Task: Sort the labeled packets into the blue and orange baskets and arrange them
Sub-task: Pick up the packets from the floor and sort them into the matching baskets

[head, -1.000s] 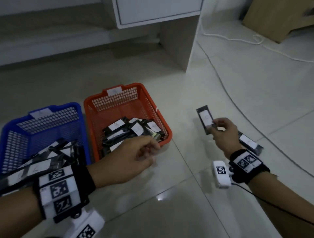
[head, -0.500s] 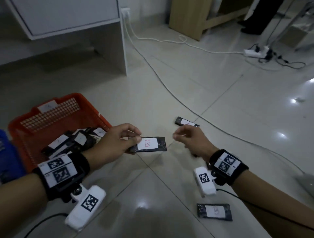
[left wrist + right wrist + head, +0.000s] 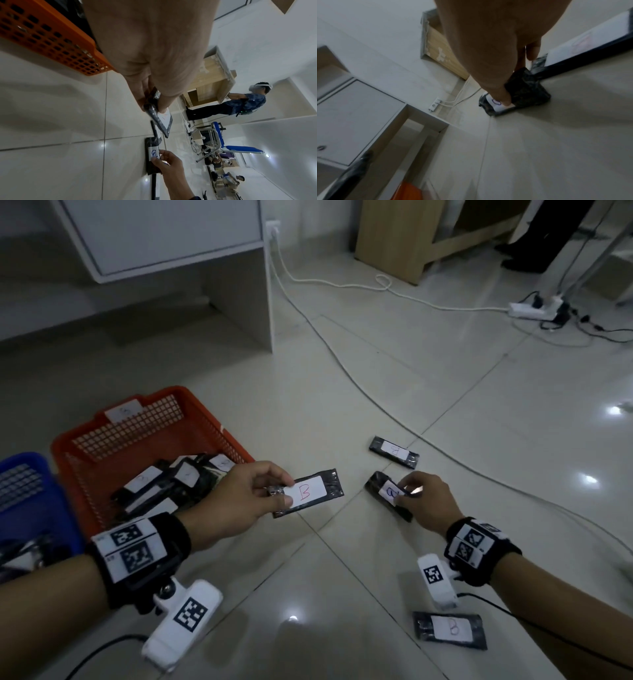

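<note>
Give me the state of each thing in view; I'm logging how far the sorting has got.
Left hand: pinches the red-B packet, held above the floor.
Right hand: grips the blue-lettered packet, one end on the floor.
Far packet: flat on the floor, unsorted.
Near packet: flat on the floor, unsorted.
Orange basket: holds several packets.
Blue basket: partly in view, holds packets.

You are working in dim, flat indoor light. Small white glare spots sit on the glossy floor (image 3: 342, 412) at the right edge and lower centre of the head view. Straight lines bow toward the frame edges. Your right wrist view is soft with motion blur; your left wrist view is sharper, brightest at its right.
</note>
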